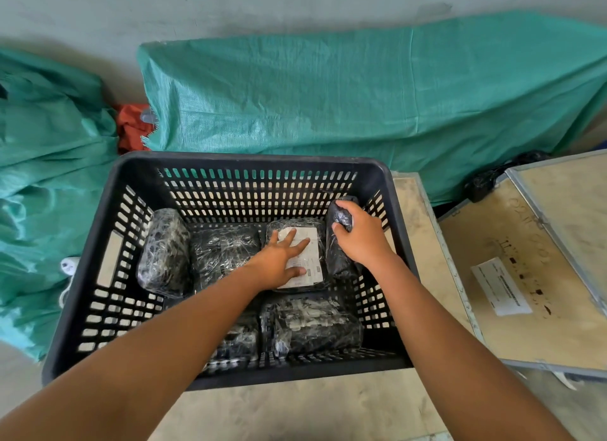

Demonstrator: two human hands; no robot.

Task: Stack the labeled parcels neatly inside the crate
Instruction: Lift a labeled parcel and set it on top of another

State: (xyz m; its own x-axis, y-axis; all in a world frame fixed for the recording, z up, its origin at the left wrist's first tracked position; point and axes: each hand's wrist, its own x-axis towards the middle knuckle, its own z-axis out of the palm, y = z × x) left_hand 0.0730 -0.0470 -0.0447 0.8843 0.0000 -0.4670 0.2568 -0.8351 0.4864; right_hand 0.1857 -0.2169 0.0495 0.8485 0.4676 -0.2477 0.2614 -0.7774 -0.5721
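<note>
A black slatted plastic crate [88,243] holds several black parcels wrapped in clear film. My left hand [282,260] lies flat, fingers spread, on the white label of a parcel [310,278] in the middle of the crate. My right hand [358,234] grips the top of a parcel standing on edge [340,260] against the crate's right wall. Another parcel [164,250] stands upright at the left wall, one [223,247] lies flat beside it, and one [312,322] lies near the front wall. My forearms hide part of the crate floor.
The crate rests on a pale wooden box top [312,408]. A second wooden case with a white label [502,286] lies to the right. Green woven sacks [361,96] pile up behind and to the left [49,178], with red cloth [131,125] between them.
</note>
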